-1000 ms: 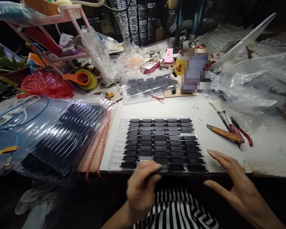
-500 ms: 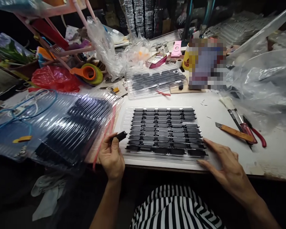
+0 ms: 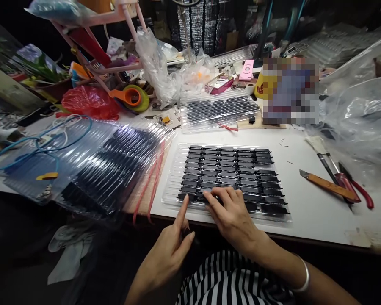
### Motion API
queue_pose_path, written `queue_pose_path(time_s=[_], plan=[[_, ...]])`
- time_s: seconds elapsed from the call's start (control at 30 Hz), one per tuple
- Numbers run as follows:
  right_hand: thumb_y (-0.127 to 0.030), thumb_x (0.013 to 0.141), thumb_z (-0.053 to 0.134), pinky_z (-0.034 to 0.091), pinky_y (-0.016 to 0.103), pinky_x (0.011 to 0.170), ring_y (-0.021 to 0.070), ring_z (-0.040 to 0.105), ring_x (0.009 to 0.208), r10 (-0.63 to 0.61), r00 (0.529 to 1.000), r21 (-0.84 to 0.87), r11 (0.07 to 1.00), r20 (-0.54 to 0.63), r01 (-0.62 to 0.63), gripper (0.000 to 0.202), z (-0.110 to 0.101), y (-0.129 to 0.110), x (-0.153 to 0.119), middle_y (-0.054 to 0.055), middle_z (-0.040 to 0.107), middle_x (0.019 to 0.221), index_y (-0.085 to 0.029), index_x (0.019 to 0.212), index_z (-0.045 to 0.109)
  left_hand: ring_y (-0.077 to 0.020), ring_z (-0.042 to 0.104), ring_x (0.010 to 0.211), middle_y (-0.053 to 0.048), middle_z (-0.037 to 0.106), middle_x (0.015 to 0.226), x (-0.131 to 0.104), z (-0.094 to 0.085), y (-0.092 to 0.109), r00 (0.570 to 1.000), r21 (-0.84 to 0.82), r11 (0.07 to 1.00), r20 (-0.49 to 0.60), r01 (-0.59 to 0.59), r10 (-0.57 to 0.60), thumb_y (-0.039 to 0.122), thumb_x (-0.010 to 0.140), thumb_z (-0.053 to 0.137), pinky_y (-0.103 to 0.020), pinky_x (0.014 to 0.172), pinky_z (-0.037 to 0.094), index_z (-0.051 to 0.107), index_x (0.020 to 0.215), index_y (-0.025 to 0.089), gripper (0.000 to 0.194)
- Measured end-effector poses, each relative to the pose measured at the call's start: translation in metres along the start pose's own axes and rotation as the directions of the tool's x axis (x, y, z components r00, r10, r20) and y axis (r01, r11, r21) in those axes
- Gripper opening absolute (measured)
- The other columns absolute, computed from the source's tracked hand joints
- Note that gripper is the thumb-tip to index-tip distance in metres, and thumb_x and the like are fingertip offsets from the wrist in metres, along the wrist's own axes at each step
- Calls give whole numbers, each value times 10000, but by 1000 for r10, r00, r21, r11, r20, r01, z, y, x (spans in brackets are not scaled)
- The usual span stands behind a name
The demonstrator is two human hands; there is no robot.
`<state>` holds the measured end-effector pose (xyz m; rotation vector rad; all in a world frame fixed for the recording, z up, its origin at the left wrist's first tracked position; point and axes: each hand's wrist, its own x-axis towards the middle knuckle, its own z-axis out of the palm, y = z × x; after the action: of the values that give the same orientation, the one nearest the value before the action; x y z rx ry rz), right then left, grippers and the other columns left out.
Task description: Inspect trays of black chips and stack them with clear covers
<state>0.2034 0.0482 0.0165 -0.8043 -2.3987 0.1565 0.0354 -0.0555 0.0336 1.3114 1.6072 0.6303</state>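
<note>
A clear plastic tray (image 3: pixel 169 190) lies on the white table in front of me, filled with rows of small black ridged plastic parts (image 3: pixel 228 165). My left hand (image 3: pixel 168 250) is at its front left corner, the index finger stretched onto a part in the front row. Its other fingers are curled around a dark piece, mostly hidden, which looks like one of the black parts. Over the front row, my right hand (image 3: pixel 231 216) has its thumb and fingertips gripping a black part in the tray.
Left lie stacked filled clear trays (image 3: pixel 114 165) with a blue cord (image 3: pixel 63 144) on top. Another filled tray (image 3: pixel 219 110) sits behind. To the right are a utility knife (image 3: pixel 327 184), a brush (image 3: pixel 319 148) and red-handled pliers (image 3: pixel 363 192). Red string (image 3: pixel 146 186) hangs over the front edge.
My left hand, holding a black part up beside the tray, has moved right and down to the front row. My right hand has left the tray's right edge for the front row's middle.
</note>
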Motion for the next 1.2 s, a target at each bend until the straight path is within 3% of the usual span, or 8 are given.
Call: queue_pose_path(time_s=[0.13,0.4,0.7,0.87,1.03,1.2], plan=[[-50,881,456,371,381,716,241,498,878,-86,996,-51,995,-12,86,302,13,2,3,145,631,1020,-104,1111,642,-130,422,662,30,444,792,1,0,-2,999,6,999,7,45,-45,258,934,362,-259,661,383,-20,1496,240,680],[-17,896,395,355,380,725,241,492,899,-121,992,-12,993,-34,120,338,7,3,-10,154,642,1012,-68,1144,619,-146,454,667,29,464,773,-1,0,-5,998,71,996,24,55,-57,240,925,350,-268,659,374,-38,1492,256,687],[-10,879,413,364,362,707,207,504,817,-37,998,54,998,-49,40,326,4,10,-7,120,636,911,-115,1057,666,-150,439,646,36,443,751,0,3,-5,997,107,991,-2,82,-82,266,931,343,-287,655,353,-71,1490,240,696],[-5,854,437,365,363,701,220,511,843,27,999,81,996,-44,-24,368,5,8,-10,108,613,908,-158,1099,665,-147,433,630,42,437,746,-1,4,-4,996,105,990,-15,91,-90,259,927,339,-290,646,345,-92,1486,240,706],[-30,876,417,330,385,742,234,502,896,-70,997,4,998,29,70,345,1,3,-11,130,619,989,-140,1112,643,-137,411,632,41,427,754,-1,2,-3,999,28,998,9,52,-52,254,917,368,-275,630,341,-50,1492,222,712],[-86,897,460,296,355,738,198,517,838,-32,995,60,998,96,26,237,-10,10,22,91,623,932,-156,1006,658,-118,340,598,59,377,720,-2,2,-3,1000,-174,985,28,18,-13,260,928,392,-254,586,317,-64,1490,239,724]])
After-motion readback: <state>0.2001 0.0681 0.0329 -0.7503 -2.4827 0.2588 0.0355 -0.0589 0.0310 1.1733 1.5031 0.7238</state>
